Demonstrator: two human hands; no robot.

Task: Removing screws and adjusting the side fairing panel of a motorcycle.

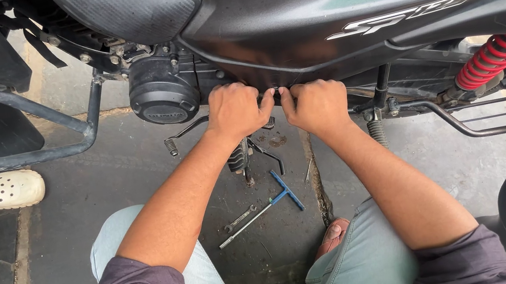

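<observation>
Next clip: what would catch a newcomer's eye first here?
Most striking are the left hand and right hand, fists side by side, pressed to the lower edge of the motorcycle's dark side panel at mid-frame. At the right, a bright red shock absorber spring stands out. On the stone floor between the knees lie a blue-handled T-wrench and a small spanner.

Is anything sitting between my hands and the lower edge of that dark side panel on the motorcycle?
Nothing visible does. The left hand and right hand are already closed against the lower edge of the side panel, knuckles nearly meeting. The T-handle wrench and small spanner lie on the paving below, clear of both hands.
</observation>
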